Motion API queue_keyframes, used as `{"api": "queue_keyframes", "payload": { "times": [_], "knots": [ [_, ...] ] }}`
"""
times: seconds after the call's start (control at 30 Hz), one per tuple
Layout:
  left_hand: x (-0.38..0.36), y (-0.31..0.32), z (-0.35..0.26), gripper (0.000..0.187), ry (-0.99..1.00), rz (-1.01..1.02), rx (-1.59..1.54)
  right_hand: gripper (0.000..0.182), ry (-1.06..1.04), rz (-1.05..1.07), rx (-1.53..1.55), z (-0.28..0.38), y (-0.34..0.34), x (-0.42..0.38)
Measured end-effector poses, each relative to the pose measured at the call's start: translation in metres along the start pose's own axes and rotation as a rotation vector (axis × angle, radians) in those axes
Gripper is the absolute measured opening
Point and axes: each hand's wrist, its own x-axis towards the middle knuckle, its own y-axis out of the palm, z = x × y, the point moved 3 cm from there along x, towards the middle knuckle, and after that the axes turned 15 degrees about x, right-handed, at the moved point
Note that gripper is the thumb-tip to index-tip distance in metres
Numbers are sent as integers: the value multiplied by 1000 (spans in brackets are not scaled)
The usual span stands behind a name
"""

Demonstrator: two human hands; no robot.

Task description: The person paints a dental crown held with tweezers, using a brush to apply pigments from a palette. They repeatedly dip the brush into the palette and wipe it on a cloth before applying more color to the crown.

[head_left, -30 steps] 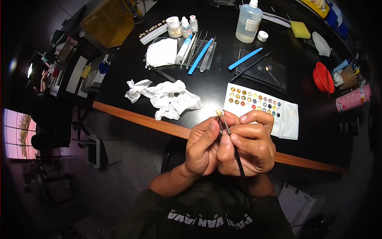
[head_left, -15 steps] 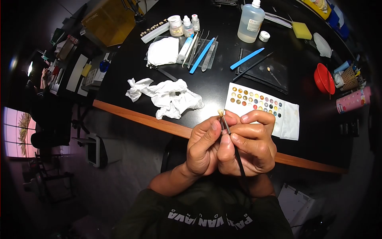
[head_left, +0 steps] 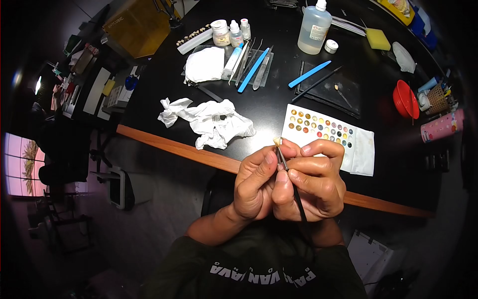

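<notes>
My two hands meet close together over the front edge of the desk. Between thumb and fingers, my left hand (head_left: 254,187) pinches a thin holder, mostly hidden, topped by a small cream tooth crown (head_left: 277,141). My right hand (head_left: 313,184) is closed around a slim paintbrush (head_left: 300,202), whose black handle points down toward my body. Its metal part rises beside the crown's holder, and the fine tip is too small to tell whether it touches the crown. Behind the right fingers lies a white palette sheet (head_left: 318,119) with several rows of coloured dots.
Crumpled tissue (head_left: 219,122) lies left of my hands. Farther back are a folded white cloth (head_left: 204,64), blue-handled tools (head_left: 255,70), small jars (head_left: 220,32) and a large clear bottle (head_left: 314,30). A dark slab (head_left: 338,94) and a red bowl (head_left: 406,98) are on the right.
The crown has turned slightly between my hands, and the brush's metal part has shifted a little beside it. Both hands stay in nearly the same place.
</notes>
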Motion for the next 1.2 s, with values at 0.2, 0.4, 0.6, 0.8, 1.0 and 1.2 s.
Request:
{"api": "queue_keyframes", "payload": {
  "times": [0.2, 0.4, 0.6, 0.8, 1.0, 1.2],
  "knots": [
    [-1, -2, 1, 35, 4, -24, 26, 23, -1, 2, 7, 1, 1, 1],
    [-2, -3, 4, 33, 24, -28, 32, 25, -4, -3, 22, 1, 0, 0],
    [-5, -3, 7, 29, 8, -131, 47, 26, 6, -9, 4, 3, -1, 0],
    [-3, -2, 6, 27, 11, -100, 33, 26, -11, -7, 0, 0, -1, -1],
    [-2, -2, 4, 28, 30, -31, 3, 27, -6, -5, -6, 1, 0, 1],
    [-2, -4, 6, 28, 54, -22, 1, 26, -3, -8, -8, 1, 1, 1]
  ]
}}
